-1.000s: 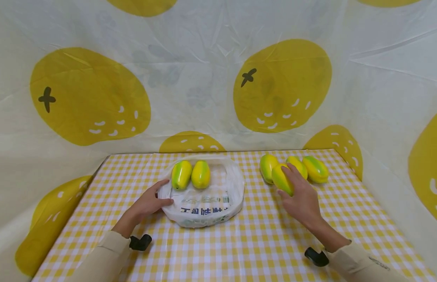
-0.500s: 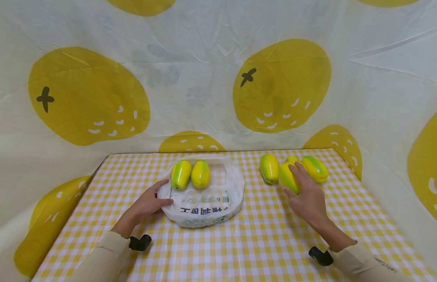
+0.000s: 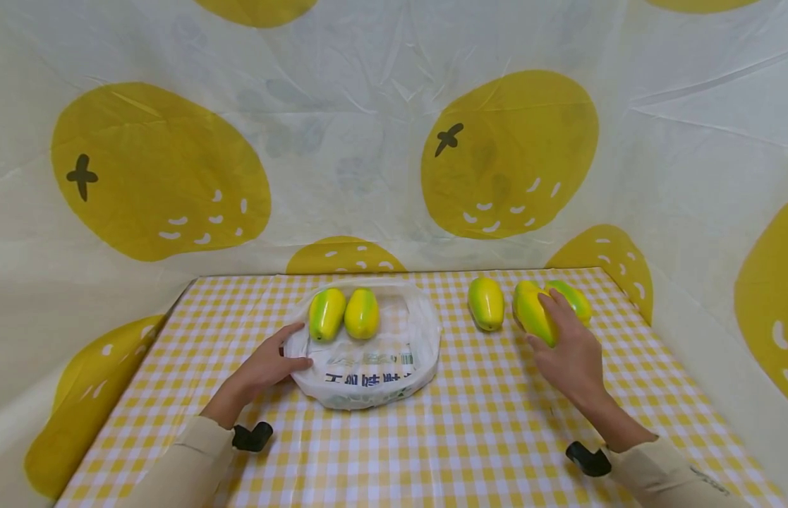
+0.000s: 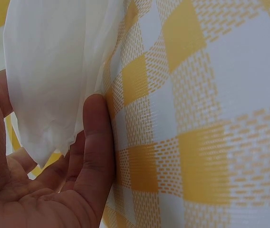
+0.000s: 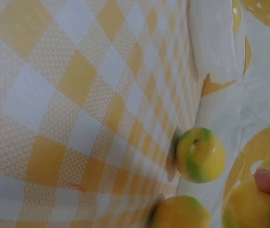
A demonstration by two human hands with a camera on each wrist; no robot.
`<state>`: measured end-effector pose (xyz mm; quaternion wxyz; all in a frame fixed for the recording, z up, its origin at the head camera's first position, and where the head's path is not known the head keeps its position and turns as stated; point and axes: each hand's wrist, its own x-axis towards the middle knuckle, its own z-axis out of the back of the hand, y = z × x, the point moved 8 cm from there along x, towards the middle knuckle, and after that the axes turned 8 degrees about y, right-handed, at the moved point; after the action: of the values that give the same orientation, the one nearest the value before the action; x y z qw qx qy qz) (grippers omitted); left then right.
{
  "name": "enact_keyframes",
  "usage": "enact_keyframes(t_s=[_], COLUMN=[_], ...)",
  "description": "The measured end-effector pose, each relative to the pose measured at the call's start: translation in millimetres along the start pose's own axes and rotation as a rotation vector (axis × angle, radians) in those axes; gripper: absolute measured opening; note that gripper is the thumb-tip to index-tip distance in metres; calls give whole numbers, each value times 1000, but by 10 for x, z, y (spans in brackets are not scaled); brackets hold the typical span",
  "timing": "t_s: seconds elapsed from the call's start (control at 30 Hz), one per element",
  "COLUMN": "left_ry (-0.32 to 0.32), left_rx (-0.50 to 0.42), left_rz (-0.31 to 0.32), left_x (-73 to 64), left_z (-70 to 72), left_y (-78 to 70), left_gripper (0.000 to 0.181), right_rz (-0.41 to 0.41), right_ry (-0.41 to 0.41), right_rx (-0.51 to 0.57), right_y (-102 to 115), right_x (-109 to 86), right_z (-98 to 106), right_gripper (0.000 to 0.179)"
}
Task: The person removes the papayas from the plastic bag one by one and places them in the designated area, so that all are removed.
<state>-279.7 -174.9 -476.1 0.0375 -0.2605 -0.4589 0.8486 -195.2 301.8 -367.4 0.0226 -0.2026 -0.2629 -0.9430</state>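
Note:
My left hand [image 3: 269, 363] holds the left side of a white plastic bag [image 3: 425, 339], thumb and fingers around its edge. Two yellow-green papayas [image 3: 362, 314] lie inside the bag's open mouth. In the left wrist view, a fold of the bag [image 4: 49, 71] hangs between the thumb and the other fingers. On the right, my right hand [image 3: 571, 360] grips another papaya [image 3: 535, 317], fingers over its top and thumb at the near side. A separate papaya [image 3: 486, 303] lies left of it. Another papaya [image 3: 573, 298] is partly hidden behind the hand.
A yellow-and-white checked cloth [image 3: 368, 458] covers the table. A pale sheet [image 3: 355, 141] printed with large yellow fruits rises behind it and at both sides. In the right wrist view, papayas [image 5: 200, 154] stand close to the held one, and the bag [image 5: 216, 42] is farther off.
My right hand has moved right with its papaya, away from the leftmost loose papaya and over toward the rightmost ones. My left hand and the bag have stayed in place.

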Motion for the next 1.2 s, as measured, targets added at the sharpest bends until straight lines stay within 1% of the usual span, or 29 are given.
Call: enact_keyframes(t_s=[0.17,0.27,0.5,0.77,1.2], left_ry=[1,3,7,12,9], left_rx=[0,-2,-6,12,19], left_rz=[8,7,6,-29,-19], left_x=[-7,-5,1,-16,-25], left_z=[-5,-8,-4,6,3], left_y=[0,1,6,-37,-47], left_gripper=[87,88,89,89,88], right_rz=[-42,-59,-81,-139,-177], right_ry=[2,-10,-40,-22,-18], right_rx=[11,18,19,12,25], right_y=[-78,-124,-205,-322,-436], right_x=[-14,-16,-4,-20,-46], right_z=[50,91,163,204,278], right_gripper=[71,71,70,71,73])
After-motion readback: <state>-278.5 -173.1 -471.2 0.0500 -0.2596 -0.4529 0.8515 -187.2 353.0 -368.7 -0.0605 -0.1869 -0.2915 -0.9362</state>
